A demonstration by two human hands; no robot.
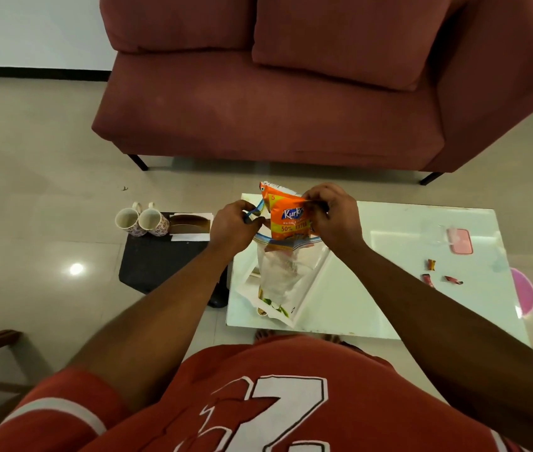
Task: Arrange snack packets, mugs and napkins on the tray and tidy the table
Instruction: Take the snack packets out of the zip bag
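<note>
Orange Kurkure snack packet (291, 216) held above near-left part of white desk (405, 288), lower end sunk in mouth of clear zip bag (286, 272).

Packet judged light, air-puffed, crinkly, slick foil; contents brittle, so pinch best taken at flat sealed top edge, not belly.

Right hand (333, 220) fingers clenched on packet's top right corner. Left hand (235, 226) fingers pinched on bag's blue zip rim, mouth kept open.

Bag limp, hanging to desk.

Two floral mugs (142, 220) and napkins (190, 227) seen left on dark tray (157, 262). Three small wrappers (438, 275) at right of desk.
</note>
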